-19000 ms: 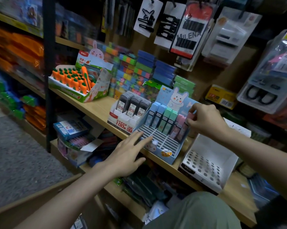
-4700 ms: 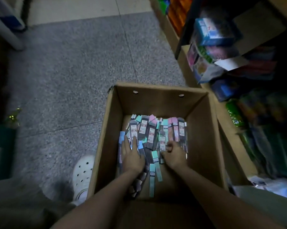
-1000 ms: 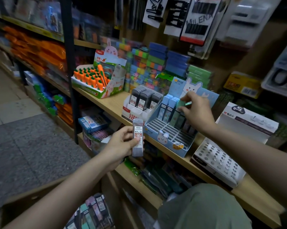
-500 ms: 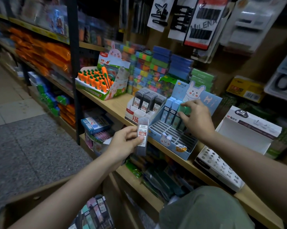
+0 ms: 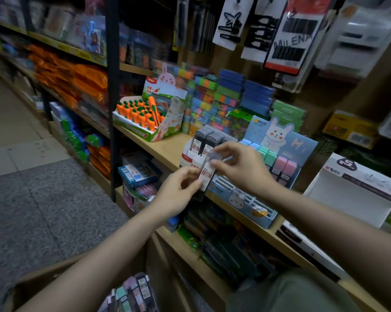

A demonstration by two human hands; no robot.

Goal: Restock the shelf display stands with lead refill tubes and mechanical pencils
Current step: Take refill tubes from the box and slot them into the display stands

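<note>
— Over the wooden shelf (image 5: 165, 148), at its front edge, we see both hands meeting on one lead refill tube (image 5: 206, 175). Which hand has it?

— Both, as far as we can tell. Our left hand (image 5: 178, 194) curls its fingers (image 5: 195, 182) around the lower part of the tube, thumb on the labelled face. Our right hand (image 5: 241, 167) pinches the tube's clear upper end between thumb and forefinger, the other fingers loosely bent.

— Where does the tube sit against the stands?

— It hangs upright in the air just in front of the white-and-red stand (image 5: 193, 158), which carries dark grey refill tubes (image 5: 209, 140) in rows. Just beside that, to the right, is the blue rabbit stand (image 5: 277, 154), with pastel blue, green and pink tubes (image 5: 282, 164) in its back slots and bare slots nearer us.

— And further right?

— We see a white M&G display box (image 5: 356, 190) on the same shelf, touching nothing we hold. A carrot-pen display (image 5: 149, 118) stands to the left, well apart from our hands. Below, at the bottom edge, a cardboard box (image 5: 32, 287) holds more tubes (image 5: 131, 293).
</note>
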